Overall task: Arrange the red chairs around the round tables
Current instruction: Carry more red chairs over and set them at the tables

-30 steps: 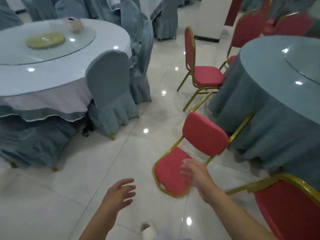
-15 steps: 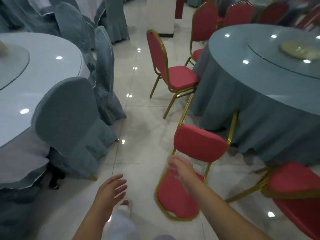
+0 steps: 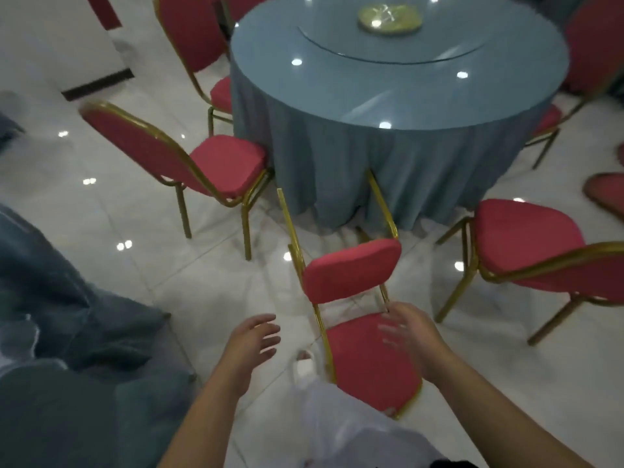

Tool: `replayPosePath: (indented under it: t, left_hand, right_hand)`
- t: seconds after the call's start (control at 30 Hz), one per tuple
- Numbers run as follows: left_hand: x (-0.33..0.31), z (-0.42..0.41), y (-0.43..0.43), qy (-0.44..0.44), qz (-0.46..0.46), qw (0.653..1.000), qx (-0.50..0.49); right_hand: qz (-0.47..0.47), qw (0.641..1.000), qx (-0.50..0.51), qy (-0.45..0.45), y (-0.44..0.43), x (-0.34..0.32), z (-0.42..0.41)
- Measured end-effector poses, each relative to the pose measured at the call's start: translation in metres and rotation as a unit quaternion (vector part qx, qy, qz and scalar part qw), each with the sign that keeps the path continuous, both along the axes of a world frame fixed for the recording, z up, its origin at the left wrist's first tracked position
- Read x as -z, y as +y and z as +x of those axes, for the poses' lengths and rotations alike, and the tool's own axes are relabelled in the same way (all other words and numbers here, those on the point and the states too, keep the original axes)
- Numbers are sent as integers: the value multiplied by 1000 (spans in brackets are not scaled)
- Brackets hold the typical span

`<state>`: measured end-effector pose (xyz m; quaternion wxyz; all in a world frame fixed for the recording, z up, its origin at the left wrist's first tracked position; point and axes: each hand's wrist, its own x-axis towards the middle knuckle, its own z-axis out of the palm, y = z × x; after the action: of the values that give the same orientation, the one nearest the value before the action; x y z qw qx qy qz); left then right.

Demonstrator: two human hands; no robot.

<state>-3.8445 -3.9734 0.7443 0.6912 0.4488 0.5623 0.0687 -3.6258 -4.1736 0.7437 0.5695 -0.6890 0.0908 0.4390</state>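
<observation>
Red padded chair (image 3: 351, 275), gold tubular frame, tipped over; left hand (image 3: 253, 342), right hand (image 3: 410, 339) spread, empty.

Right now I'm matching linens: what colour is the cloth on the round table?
Plain grey-blue tablecloth, clearest in the head view.

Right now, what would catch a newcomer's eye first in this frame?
A red chair lies tipped over on the glossy floor at centre, with its gold legs pointing at the round table draped in blue-grey cloth. The left hand and right hand reach toward it, open and holding nothing. Upright red chairs flank it along the table's edge.
</observation>
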Motion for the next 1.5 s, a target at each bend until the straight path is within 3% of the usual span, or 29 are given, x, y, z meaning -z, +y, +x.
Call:
replayPosePath:
  t: [0.3,0.5,0.67,0.87,1.0,1.13,1.27,1.37,1.5]
  left_hand:
    - [-5,114,123,120,36,972,197]
    - [-5,194,153,150,77,939,301]
    - [19,257,123,165,46,848,501]
    - [68,295,83,176,22,711,680]
    - [123,308,67,205,-11,641,739]
    - [177,311,60,230,20,595,770]
    - [194,294,60,247,92,545,796]
    - [190,270,51,283,90,530,794]
    - [186,237,28,271,129,503,810]
  right_hand:
    - [49,981,146,122,114,56,72]
    - [46,952,257,157,124,67,84]
    - [33,905,383,181,87,89,66]
    - [-47,799,570,187,20,105,-3]
    - [-115,718,650,222,1,124,-72]
    - [-146,682,655,291,16,156,-127]
    - [-159,696,617,330,26,165,-146]
    - [-140,714,618,299,10,165,-139]
    - [-136,768,578,238,-35,168,-126]
